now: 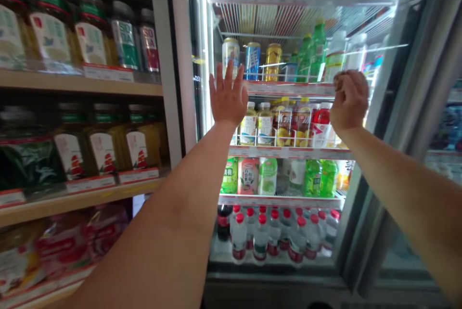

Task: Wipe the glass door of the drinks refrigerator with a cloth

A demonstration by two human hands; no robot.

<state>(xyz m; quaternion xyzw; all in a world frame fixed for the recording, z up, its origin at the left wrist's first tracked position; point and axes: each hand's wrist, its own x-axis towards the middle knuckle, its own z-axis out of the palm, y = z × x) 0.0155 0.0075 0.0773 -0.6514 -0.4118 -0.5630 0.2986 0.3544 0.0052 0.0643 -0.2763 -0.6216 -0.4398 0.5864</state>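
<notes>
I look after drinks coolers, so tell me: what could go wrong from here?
Smudges: the left hand is spread flat before the glass door and could leave prints, though I can't tell whether it touches.
Scratches: the right hand is curled; if it holds anything gritty, which the blur hides, that might mark the glass.

Forward head view, near lit drinks fridge point(281, 270)
</notes>
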